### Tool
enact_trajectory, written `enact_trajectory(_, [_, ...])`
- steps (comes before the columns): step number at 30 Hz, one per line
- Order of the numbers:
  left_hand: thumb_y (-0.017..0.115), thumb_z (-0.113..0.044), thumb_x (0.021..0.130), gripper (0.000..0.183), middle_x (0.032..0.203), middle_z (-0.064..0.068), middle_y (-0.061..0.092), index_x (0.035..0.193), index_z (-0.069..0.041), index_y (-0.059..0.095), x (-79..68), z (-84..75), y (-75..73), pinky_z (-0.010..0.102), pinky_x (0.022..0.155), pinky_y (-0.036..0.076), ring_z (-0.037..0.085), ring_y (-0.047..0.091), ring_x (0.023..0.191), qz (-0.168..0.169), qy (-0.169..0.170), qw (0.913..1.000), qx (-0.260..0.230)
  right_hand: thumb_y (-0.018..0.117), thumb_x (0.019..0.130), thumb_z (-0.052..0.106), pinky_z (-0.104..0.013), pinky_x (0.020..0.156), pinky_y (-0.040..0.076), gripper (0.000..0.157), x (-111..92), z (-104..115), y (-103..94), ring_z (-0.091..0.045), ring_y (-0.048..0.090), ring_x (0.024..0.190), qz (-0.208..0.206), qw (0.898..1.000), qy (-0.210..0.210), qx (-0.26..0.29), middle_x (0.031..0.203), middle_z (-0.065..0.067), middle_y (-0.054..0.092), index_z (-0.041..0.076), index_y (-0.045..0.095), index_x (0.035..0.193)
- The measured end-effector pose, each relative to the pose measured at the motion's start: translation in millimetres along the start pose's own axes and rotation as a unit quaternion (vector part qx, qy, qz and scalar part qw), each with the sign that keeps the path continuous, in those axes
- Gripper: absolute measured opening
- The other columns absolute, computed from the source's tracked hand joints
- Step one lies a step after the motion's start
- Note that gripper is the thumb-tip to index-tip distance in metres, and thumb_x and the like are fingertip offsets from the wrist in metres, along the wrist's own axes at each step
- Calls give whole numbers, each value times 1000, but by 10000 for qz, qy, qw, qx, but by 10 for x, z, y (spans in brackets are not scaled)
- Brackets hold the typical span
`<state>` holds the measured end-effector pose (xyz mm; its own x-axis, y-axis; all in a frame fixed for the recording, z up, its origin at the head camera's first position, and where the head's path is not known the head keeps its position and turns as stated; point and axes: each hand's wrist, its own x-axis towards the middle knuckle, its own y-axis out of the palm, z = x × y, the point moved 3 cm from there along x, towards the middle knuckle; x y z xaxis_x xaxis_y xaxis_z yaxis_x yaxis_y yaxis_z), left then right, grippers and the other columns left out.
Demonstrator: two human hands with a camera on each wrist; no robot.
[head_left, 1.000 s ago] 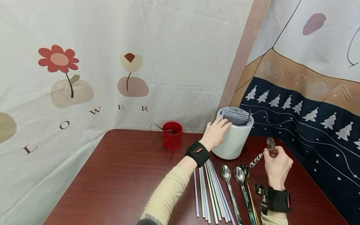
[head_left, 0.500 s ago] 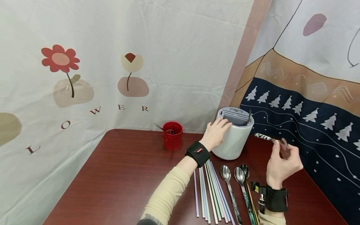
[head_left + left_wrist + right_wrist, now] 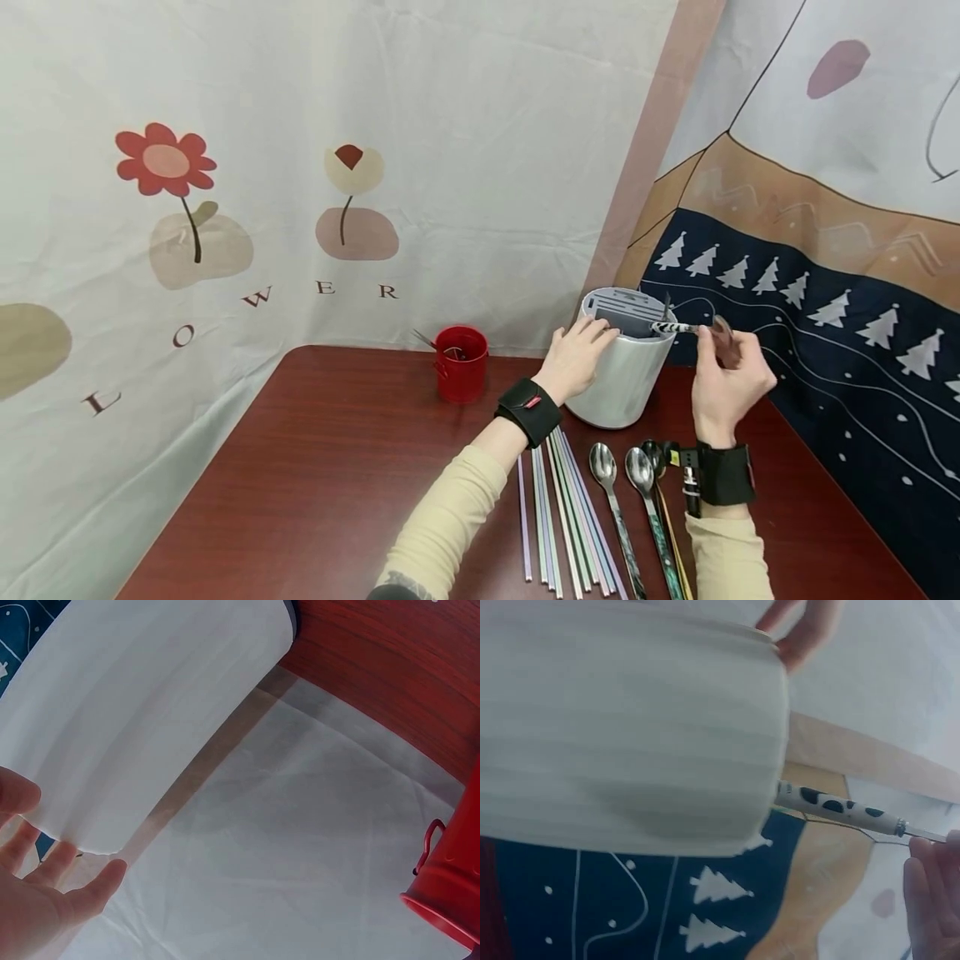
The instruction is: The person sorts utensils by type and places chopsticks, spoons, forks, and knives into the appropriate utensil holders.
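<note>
My left hand (image 3: 577, 354) holds the rim of a white cylindrical utensil holder (image 3: 165, 697), one digit against the outer wall and other fingertips at the rim. The holder has a grey slotted top (image 3: 618, 302). My right hand (image 3: 727, 383) pinches a metal spoon near its bowl (image 3: 724, 340), to the right of the holder. The spoon's black-and-white patterned handle (image 3: 840, 806) points left, its end over the holder's opening and hidden behind the rim in the right wrist view. A dark thin item (image 3: 667, 305) stands up at the opening's right side.
A red bucket (image 3: 461, 362) with utensils in it stands at the table's back. Several pastel metal chopsticks (image 3: 570, 517) lie in front of the holder. Right of them lie three long-handled spoons (image 3: 603, 463). Printed fabric (image 3: 487, 125) hangs behind the dark red table (image 3: 315, 483).
My right hand has turned the spoon so its handle swings up and points left, then moved it up and left to the holder's opening. My left hand has stayed at the rim.
</note>
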<state>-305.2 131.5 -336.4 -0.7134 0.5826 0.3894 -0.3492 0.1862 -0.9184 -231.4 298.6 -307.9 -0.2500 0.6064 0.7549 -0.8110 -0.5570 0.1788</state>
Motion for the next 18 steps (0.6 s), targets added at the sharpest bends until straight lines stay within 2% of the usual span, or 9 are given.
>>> enact_trajectory(3, [57,-18,94,54,149,-5,40,143,-28,40,4,-6,4,43,101,43,15,32,142,20,10,10000,-37,72,83,14,-6,71,47,24,-8,-31,71,16,60,70,296,9991,211,-235,90,-11,74,-9,67,87])
enact_trajectory(6, [58,-19,93,54,149,-5,39,143,-28,39,11,-1,17,43,101,43,15,32,142,40,17,10000,-24,70,85,16,-4,68,44,22,-22,-110,152,19,56,66,536,9957,470,-595,89,-8,74,-4,67,90])
enact_trajectory(9, [59,-20,93,55,149,-6,39,144,-29,39,15,1,27,43,101,43,15,32,142,68,19,10000,-9,68,86,17,-4,65,40,21,-40,-219,225,21,50,64,783,9907,651,-903,78,7,70,-3,66,92])
enact_trajectory(13, [56,-20,94,54,149,-6,39,144,-29,38,13,3,32,43,101,43,14,32,142,84,14,10000,5,64,89,19,-8,65,36,22,-83,-343,297,19,44,63,1116,9832,824,-1184,72,25,50,-3,67,91])
enact_trajectory(18, [56,-21,94,53,149,-6,39,143,-29,39,7,6,27,42,100,44,14,32,142,2,24,10000,90,61,91,21,-14,67,33,25,-132,-453,342,15,37,65,1413,9757,858,-1439,75,14,49,-3,67,86])
